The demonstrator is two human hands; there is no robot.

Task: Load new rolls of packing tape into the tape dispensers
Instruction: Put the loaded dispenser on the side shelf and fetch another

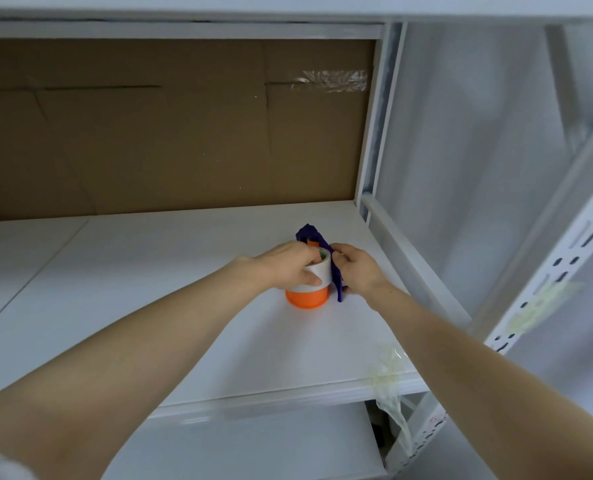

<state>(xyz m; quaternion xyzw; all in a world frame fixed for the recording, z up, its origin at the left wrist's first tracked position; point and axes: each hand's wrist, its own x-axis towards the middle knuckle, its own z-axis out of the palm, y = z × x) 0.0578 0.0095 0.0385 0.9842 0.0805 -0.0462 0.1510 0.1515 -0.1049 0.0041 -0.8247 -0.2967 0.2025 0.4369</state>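
Note:
A white roll of packing tape (322, 277) sits on top of an orange part (307, 298), which stands on the white shelf (184, 306). My left hand (288, 263) grips the white roll from above, thumb on its front. A dark blue tape dispenser (336, 271) stands against the roll's right side. My right hand (355, 268) holds the dispenser, fingers curled round its frame. Whether the orange part is a second roll or the dispenser's hub cannot be told.
A brown cardboard sheet (170, 133) closes the shelf's back. White metal uprights (378, 133) and a slotted post (544, 282) stand to the right. Scraps of clear tape (388, 372) cling to the shelf's front edge. A lower shelf (253, 445) lies below.

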